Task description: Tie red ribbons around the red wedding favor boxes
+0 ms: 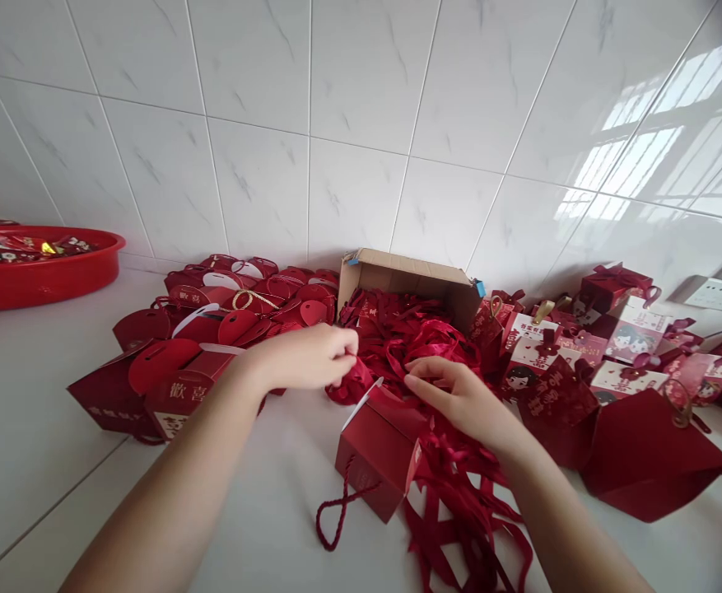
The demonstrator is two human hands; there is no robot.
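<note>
A dark red gift box (pixel 379 449) with a twisted cord loop lies tilted on the white surface, between my two forearms. My left hand (pixel 329 356) is just above its upper left side, fingers curled together at the red ribbon; whether ribbon is pinched in them is too small to tell. On the other side, my right hand (pixel 453 397) is over the ribbon pile, thumb and index finger extended with a gap between them. Loose red ribbons (pixel 440 342) spill from an open cardboard box (pixel 410 268) and trail down past the gift box.
Red gift boxes (pixel 175 379) are heaped at the left. More decorated boxes (pixel 539 362) and a large red one (pixel 650 453) stand at the right. A red basin (pixel 45 276) is far left; another person's fingers show at the right edge.
</note>
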